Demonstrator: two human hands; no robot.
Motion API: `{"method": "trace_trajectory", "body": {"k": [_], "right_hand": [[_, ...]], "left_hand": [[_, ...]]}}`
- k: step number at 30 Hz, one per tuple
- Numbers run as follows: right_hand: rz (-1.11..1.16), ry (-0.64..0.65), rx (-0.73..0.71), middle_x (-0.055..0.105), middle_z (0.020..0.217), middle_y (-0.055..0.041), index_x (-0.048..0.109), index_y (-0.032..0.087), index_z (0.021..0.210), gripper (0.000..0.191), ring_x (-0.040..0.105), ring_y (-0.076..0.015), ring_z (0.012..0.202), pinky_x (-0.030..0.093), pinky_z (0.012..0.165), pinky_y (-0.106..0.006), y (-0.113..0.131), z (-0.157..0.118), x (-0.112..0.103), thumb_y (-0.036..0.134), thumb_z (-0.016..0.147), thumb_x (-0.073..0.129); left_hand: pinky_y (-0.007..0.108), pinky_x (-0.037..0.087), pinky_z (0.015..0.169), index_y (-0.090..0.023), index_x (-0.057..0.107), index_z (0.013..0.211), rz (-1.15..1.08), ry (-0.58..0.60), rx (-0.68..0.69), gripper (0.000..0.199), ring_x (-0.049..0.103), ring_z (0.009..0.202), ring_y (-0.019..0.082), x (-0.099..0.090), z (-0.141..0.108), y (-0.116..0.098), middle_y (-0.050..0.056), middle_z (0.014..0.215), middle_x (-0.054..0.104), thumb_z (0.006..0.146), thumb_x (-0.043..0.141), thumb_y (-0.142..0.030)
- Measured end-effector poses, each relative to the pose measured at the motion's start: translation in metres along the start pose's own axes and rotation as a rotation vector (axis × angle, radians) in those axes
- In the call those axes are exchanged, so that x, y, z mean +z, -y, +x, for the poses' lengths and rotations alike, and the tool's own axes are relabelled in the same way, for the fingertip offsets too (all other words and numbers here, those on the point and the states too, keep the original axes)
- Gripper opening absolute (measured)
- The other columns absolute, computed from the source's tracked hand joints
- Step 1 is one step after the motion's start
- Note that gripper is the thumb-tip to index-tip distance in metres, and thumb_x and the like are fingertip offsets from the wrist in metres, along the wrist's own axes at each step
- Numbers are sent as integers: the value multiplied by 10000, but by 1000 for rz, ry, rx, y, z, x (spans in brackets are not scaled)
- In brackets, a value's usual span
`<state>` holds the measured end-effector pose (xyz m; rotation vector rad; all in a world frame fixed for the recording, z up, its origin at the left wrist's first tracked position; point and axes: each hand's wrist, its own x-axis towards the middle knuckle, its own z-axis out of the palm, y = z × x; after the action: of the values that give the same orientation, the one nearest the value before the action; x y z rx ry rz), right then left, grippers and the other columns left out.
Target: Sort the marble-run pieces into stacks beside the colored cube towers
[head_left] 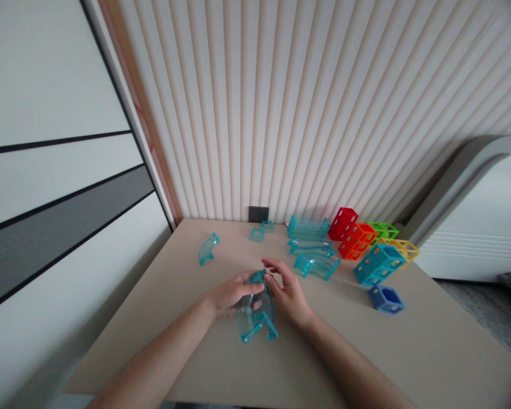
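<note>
Beige table [409, 352] bearing teal tracks [316, 264], coloured cubes [357, 238]

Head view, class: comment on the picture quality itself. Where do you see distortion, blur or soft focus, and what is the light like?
Head view: wide-angle distortion splays the wall slats outward; the light is soft and even, with faint shadows on the table; the teal curved piece between the left hand and right hand looks slightly blurred; the corners go soft and dark.
</note>
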<state>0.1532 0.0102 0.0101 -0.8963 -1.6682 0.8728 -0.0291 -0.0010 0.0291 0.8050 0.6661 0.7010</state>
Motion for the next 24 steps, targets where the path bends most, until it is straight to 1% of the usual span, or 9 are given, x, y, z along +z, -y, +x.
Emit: {"method": "trace_trajectory", "body": {"k": [2, 4, 6, 8, 11, 14, 19, 22, 24], "right_hand": [[-69, -77, -27, 666, 1058, -74, 669, 239, 1150, 273, 632, -197, 917, 528, 828, -338, 2, 0, 1, 393, 933, 609], [-102, -93, -20, 653, 998, -68, 686, 233, 1108, 242, 620, -184, 861, 521, 769, -314, 7, 0, 1, 386, 948, 586], [-104, -44, -6, 650, 995, -71, 689, 235, 1127, 263, 621, -182, 862, 520, 749, -302, 12, 0, 0, 395, 962, 559], [-65, 39, 29, 642, 1065, -81, 673, 237, 1183, 315, 631, -178, 862, 532, 728, -293, 16, -1, -1, 423, 954, 563], [-4, 127, 160, 610, 1209, -103, 643, 224, 1238, 424, 644, -170, 825, 548, 671, -285, 15, -1, -1, 461, 887, 647], [36, 184, 278, 655, 1176, -109, 609, 199, 1289, 528, 645, -175, 791, 547, 649, -293, 10, -1, 1, 439, 829, 706], [155, 235, 319, 726, 1008, -69, 597, 187, 1317, 557, 665, -190, 803, 559, 704, -314, 8, 2, 1, 367, 805, 724], [183, 196, 312, 729, 984, -63, 633, 192, 1263, 500, 674, -188, 791, 575, 693, -314, 6, 3, -1, 352, 799, 730], [180, 118, 297, 725, 997, -74, 628, 191, 1258, 485, 685, -197, 808, 593, 698, -330, 2, 4, -4, 348, 809, 719]], "left_hand": [[187, 419, 514, -212, 681, 1057, 11, -50, 41, 390, 572, 531, 89, 1, 3, 3, -28, 692, 605, 720, 841, -324], [186, 442, 538, -208, 681, 1055, -20, -135, 120, 405, 566, 546, 76, 2, 7, 4, -22, 742, 629, 707, 853, -326], [186, 458, 563, -191, 684, 1030, -55, -209, 206, 409, 565, 574, 71, 3, 10, 4, -3, 809, 660, 694, 863, -338], [192, 471, 587, -181, 682, 1017, -78, -276, 268, 440, 570, 600, 74, 2, 12, 2, 9, 851, 679, 663, 884, -347], [206, 486, 618, -186, 678, 1034, -84, -346, 294, 514, 593, 663, 94, 0, 12, -1, 18, 916, 689, 607, 915, -349], [210, 476, 633, -183, 684, 1053, -50, -333, 291, 538, 598, 702, 109, -3, 10, -2, 16, 891, 681, 599, 919, -350], [192, 405, 587, -173, 696, 987, -5, -240, 237, 510, 529, 606, 79, -2, 6, -2, -27, 723, 627, 562, 944, -308], [187, 386, 588, -169, 692, 1014, 9, -197, 215, 532, 531, 622, 81, -1, 4, -6, -19, 730, 628, 567, 945, -309], [186, 367, 564, -174, 683, 1084, 25, -199, 209, 561, 523, 605, 71, -1, 2, -9, 14, 834, 667, 609, 922, -355]]}}
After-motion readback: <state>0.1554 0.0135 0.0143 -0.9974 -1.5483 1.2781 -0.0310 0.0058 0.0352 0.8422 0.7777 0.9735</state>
